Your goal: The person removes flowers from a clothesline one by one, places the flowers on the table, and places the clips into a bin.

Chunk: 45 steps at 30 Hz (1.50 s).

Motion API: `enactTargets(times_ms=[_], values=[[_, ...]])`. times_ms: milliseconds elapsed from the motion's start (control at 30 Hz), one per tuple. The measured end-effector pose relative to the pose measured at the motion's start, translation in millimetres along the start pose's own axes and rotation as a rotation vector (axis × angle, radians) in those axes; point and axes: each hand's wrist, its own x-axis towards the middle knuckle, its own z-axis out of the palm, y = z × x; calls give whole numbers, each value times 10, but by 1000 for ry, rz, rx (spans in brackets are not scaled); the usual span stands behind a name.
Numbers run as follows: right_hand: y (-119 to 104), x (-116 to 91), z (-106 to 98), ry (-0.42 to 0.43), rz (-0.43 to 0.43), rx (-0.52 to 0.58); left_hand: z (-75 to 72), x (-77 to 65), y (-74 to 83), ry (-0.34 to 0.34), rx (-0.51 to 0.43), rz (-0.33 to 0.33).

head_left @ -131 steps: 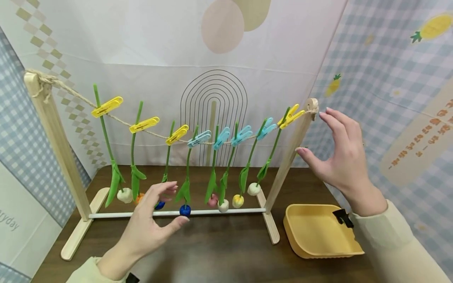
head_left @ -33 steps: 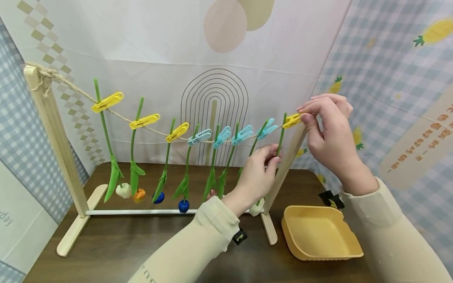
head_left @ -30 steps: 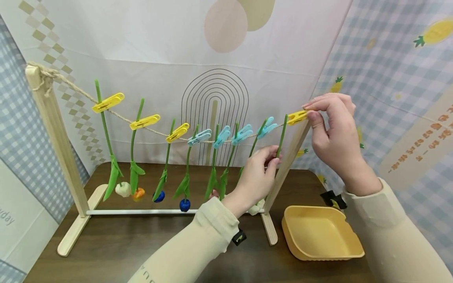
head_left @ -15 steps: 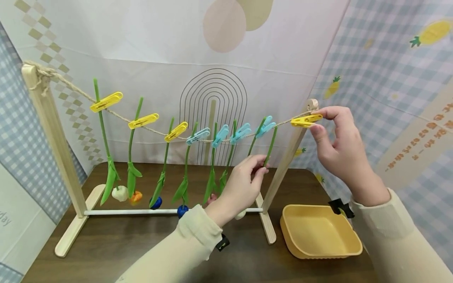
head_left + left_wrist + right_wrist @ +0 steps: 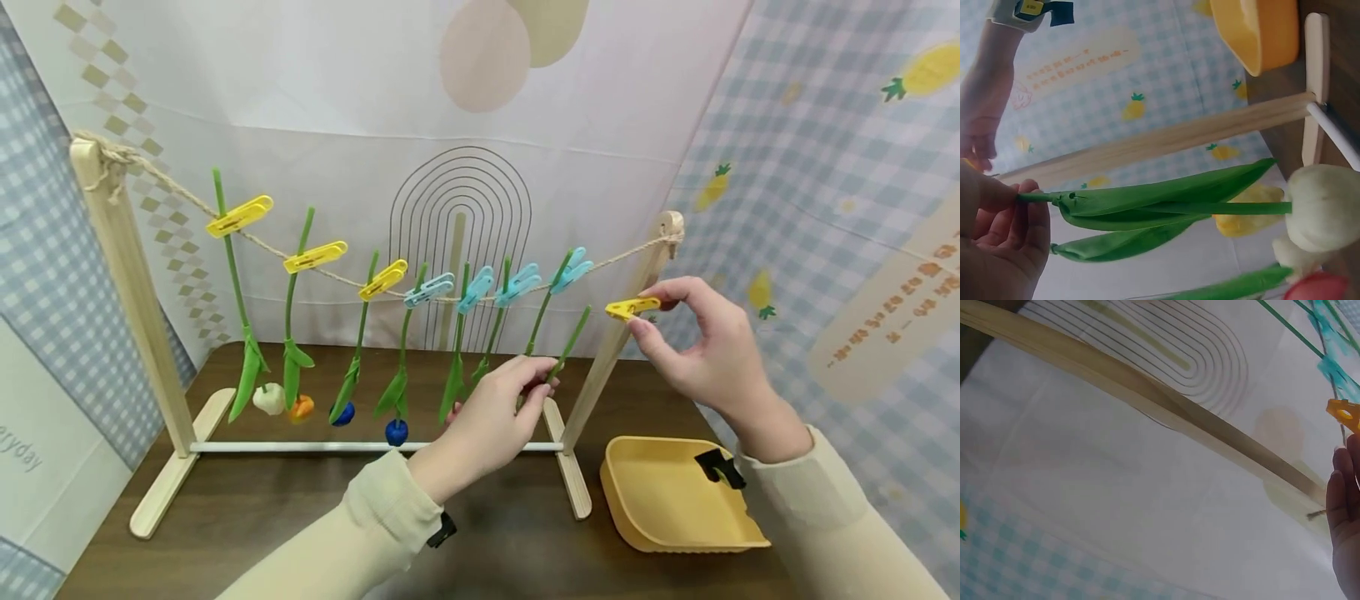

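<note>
My left hand [image 5: 487,421] pinches the green stem of an artificial tulip [image 5: 573,340], whose upper stem points up to the right. In the left wrist view its green leaves and white flower head [image 5: 1325,209] stretch away from my fingers. At the right post, my right hand [image 5: 708,358] pinches a yellow clothespin [image 5: 630,309] between thumb and forefinger, below the rope [image 5: 630,252] and off it. Several other tulips hang head down from the rope, held by yellow clothespins [image 5: 240,217] and blue clothespins [image 5: 517,285].
A wooden rack carries the rope between its left post [image 5: 142,308] and right post [image 5: 611,346], with a white bar [image 5: 300,447] low down. Beside the right foot stands a yellow bin [image 5: 622,517] on the brown table [image 5: 480,533]. Patterned cloth hangs behind.
Both hands took hold at the rightmost tulip; its yellow clothespin came off the rope. My left hand has lowered the tulip leftward, and my right hand has brought the clothespin down.
</note>
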Motion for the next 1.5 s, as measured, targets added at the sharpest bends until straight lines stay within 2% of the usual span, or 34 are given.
enactTargets(times_ms=[100,200,333,500,633,733,867,933,1000,1133,1333,1500], values=[[-58,-60,43,-19,7,7,-64,-92,-9,-38,63,-8],[-14,-188,75,-44,22,1,-124,-217,-43,-83,93,-34],[220,-471,114,-69,57,-26,-213,-433,-120,-149,147,-58],[475,-854,126,-110,149,-85,-351,-716,-214,-213,275,-58],[540,-1121,107,-159,236,-118,-470,-934,-280,-242,390,-11],[582,-1329,91,-195,322,-144,-569,-1091,-317,-282,455,-18],[647,-1633,73,-268,494,-198,-710,-1321,-377,-313,541,-47],[684,-1782,59,-316,586,-221,-787,-1447,-418,-302,585,-46],[722,-1914,40,-360,672,-230,-872,-1573,-455,-301,614,-67],[783,-2117,9,-425,800,-249,-1032,-1797,-535,-339,643,-151],[825,-2293,-11,-526,916,-237,-1149,-2005,-661,-398,682,-204],[917,-2415,-19,-596,937,-257,-1142,-2091,-786,-480,719,-213]])
